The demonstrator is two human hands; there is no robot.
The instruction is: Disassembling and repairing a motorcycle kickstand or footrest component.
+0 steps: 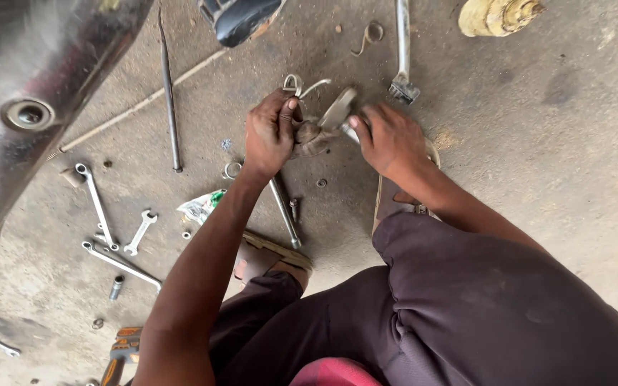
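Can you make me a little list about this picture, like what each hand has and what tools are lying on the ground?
place: dusty concrete floor
left hand: grips a dirty brown rag and a bent wire
right hand: holds a flat grey metal part
by the left arm: several spanners, a crumpled wrapper
further out: a long thin rod, a dark helmet-like thing
far left: a shiny metal body panel
feet: sandals

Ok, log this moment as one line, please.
left hand: grips dirty rag | right hand: holds grey metal part against rag | wrenches lying on concrete floor
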